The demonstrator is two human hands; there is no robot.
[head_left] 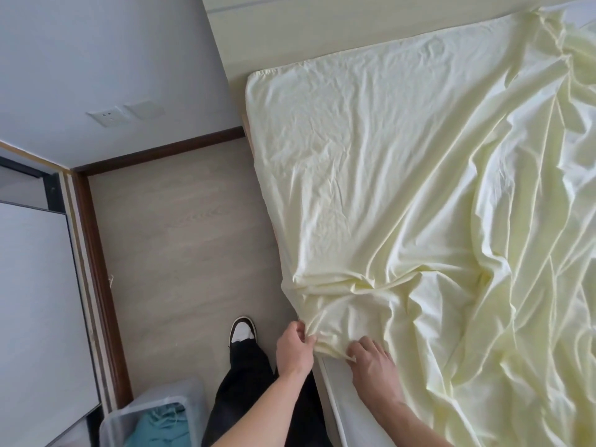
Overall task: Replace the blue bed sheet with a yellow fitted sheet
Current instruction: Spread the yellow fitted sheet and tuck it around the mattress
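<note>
Now, two hands, left hand [295,350] and right hand [371,359], each pinching one yellow fitted sheet [403,188] edge, one mattress [335,391].

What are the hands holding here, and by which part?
Both hold the yellow fitted sheet by its bunched edge at the near side of the mattress: left hand pinches the gathered hem, right hand grips it alongside.

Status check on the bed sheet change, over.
Left hand and right hand pinch the yellow sheet hem at the near corner. Far-left corner fitted; the rest loose. Nothing blocking.
</note>
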